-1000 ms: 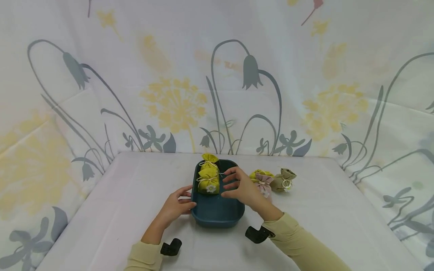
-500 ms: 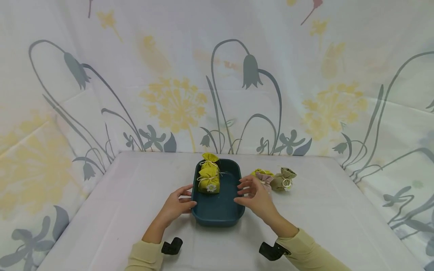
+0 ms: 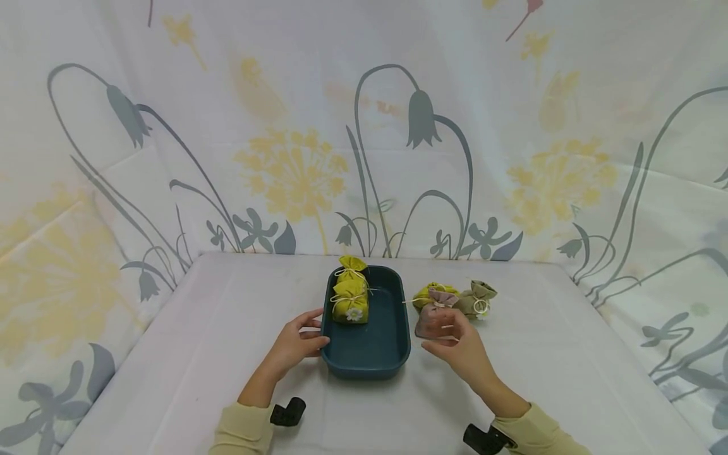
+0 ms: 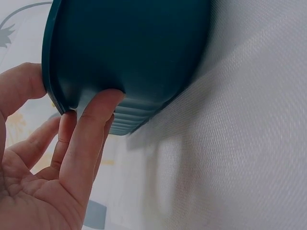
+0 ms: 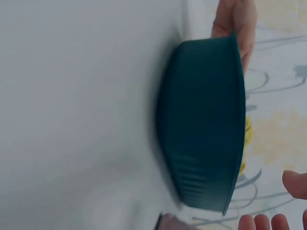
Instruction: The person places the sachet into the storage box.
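My left hand [image 3: 298, 341] holds the left rim of a dark teal plastic basin [image 3: 366, 366]. In the left wrist view, the thumb [image 4: 24, 86] is at the rim and a finger [image 4: 91, 124] lies along the outer wall. Inside the basin, two yellow-green drawstring pouches stand along the left side, a front pouch [image 3: 349, 306] with a white flower and a rear pouch [image 3: 352, 265]. My right hand [image 3: 463, 344] reaches over a pink drawstring pouch [image 3: 442, 297], partly hiding it. Its thumb [image 5: 295, 184] and fingers are apart, with nothing between them.
Behind the pink pouch lies another yellow-green pouch [image 3: 423, 295], and an olive-brown pouch [image 3: 478, 300] stands to its right. All are on a table with a white cloth [image 3: 227, 316]. A flower-printed curtain [image 3: 296, 189] rises behind the table.
My right hand has moved right, from over the basin to the pink pouch beside it. The left hand stays at the basin's rim, and the pouches inside have not moved.
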Action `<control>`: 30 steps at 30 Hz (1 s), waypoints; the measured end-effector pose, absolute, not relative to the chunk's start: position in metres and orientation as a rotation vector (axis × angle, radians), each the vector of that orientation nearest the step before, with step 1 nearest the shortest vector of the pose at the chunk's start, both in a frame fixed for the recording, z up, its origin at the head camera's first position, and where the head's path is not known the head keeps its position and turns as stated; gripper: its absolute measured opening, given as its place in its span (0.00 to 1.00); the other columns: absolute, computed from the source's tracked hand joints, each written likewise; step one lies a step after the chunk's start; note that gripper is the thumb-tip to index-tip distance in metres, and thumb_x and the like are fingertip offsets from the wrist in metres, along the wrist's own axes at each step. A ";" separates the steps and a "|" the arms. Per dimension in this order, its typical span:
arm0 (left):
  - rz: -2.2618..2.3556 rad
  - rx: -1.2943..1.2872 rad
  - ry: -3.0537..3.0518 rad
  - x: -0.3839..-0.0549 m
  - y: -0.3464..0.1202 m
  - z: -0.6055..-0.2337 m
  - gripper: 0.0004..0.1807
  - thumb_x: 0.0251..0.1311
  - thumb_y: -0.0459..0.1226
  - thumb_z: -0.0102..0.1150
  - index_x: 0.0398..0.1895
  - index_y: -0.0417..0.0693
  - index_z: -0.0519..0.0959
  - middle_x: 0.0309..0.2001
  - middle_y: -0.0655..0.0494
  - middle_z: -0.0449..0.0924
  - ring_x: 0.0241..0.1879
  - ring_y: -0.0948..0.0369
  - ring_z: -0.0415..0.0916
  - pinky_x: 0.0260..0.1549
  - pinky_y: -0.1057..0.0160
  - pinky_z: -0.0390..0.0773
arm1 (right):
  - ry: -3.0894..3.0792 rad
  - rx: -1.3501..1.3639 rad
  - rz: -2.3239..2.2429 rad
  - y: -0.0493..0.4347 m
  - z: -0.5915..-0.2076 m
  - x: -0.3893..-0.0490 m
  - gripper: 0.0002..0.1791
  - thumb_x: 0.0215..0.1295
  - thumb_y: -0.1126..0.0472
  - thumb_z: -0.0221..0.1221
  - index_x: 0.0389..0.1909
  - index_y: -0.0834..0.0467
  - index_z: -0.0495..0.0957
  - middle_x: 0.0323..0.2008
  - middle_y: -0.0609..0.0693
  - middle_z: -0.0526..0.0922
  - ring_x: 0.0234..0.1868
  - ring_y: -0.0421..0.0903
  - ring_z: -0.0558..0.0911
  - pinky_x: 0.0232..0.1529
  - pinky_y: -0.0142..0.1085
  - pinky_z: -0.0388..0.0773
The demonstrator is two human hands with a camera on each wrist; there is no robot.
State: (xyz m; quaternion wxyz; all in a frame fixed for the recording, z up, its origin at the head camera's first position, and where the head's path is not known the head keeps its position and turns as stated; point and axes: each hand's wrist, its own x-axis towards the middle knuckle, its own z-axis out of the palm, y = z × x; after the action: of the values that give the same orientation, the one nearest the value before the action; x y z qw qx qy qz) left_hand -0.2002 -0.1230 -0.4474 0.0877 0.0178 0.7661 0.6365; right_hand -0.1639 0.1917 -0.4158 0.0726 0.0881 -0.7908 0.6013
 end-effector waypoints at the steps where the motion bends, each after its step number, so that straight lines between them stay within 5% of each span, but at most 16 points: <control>1: 1.889 0.054 2.284 -0.200 -0.123 -0.447 0.32 0.55 0.29 0.62 0.65 0.45 0.66 0.49 0.44 0.68 0.47 0.54 0.75 0.33 0.57 0.82 | -2.379 0.259 1.791 0.195 -0.418 -0.164 0.28 0.45 0.74 0.69 0.49 0.65 0.69 0.43 0.62 0.74 0.44 0.61 0.77 0.40 0.32 0.79; 13: 1.886 0.039 2.289 -0.199 -0.122 -0.445 0.32 0.55 0.28 0.61 0.65 0.45 0.66 0.49 0.45 0.69 0.46 0.53 0.75 0.34 0.57 0.82 | -2.453 0.217 1.576 0.229 -0.432 -0.179 0.28 0.47 0.72 0.69 0.49 0.66 0.69 0.41 0.62 0.74 0.42 0.55 0.76 0.40 0.33 0.78; 19: 1.887 0.040 2.292 -0.200 -0.123 -0.446 0.32 0.55 0.28 0.62 0.64 0.45 0.66 0.49 0.44 0.69 0.46 0.54 0.75 0.33 0.57 0.82 | -2.525 0.163 1.567 0.237 -0.432 -0.191 0.31 0.49 0.69 0.68 0.55 0.65 0.67 0.47 0.65 0.72 0.48 0.60 0.73 0.48 0.48 0.75; 30: 1.902 0.036 2.267 -0.202 -0.123 -0.447 0.32 0.54 0.28 0.62 0.65 0.45 0.66 0.50 0.43 0.68 0.46 0.54 0.76 0.33 0.57 0.82 | -2.612 0.195 1.671 0.246 -0.437 -0.210 0.39 0.52 0.72 0.65 0.65 0.61 0.59 0.56 0.69 0.62 0.56 0.67 0.68 0.46 0.50 0.76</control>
State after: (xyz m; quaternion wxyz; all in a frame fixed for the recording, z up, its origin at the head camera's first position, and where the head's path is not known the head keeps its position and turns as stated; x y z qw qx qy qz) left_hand -0.2017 -0.1232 -0.4473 0.0908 0.0123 0.7629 0.6400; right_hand -0.2095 0.2457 -0.4371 0.0172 0.0627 -0.8406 0.5377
